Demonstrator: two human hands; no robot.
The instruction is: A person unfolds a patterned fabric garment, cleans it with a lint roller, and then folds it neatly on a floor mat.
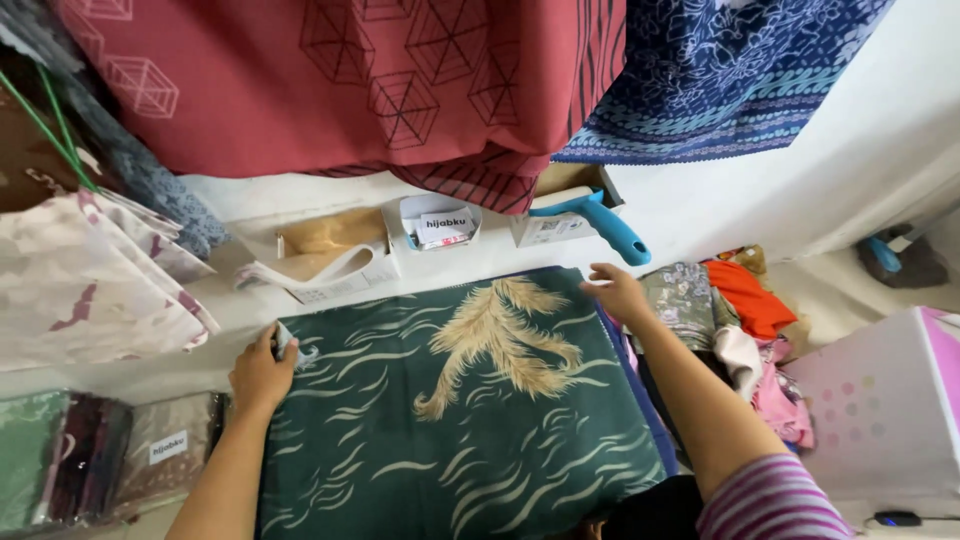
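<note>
Left hand grip clenched on far-left corner of green patterned cloth. Right hand grip released, fingers flat on far-right corner. Cloth lies between both.

Dark green cloth with tan feather print, under red geometric-patterned fabric.

head cam | looks steeply down, forward | close over green cloth

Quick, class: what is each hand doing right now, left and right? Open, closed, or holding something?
Left hand: closed, pinching the far left corner of the green patterned cloth.
Right hand: open, fingers resting flat on the cloth's far right corner.
</note>
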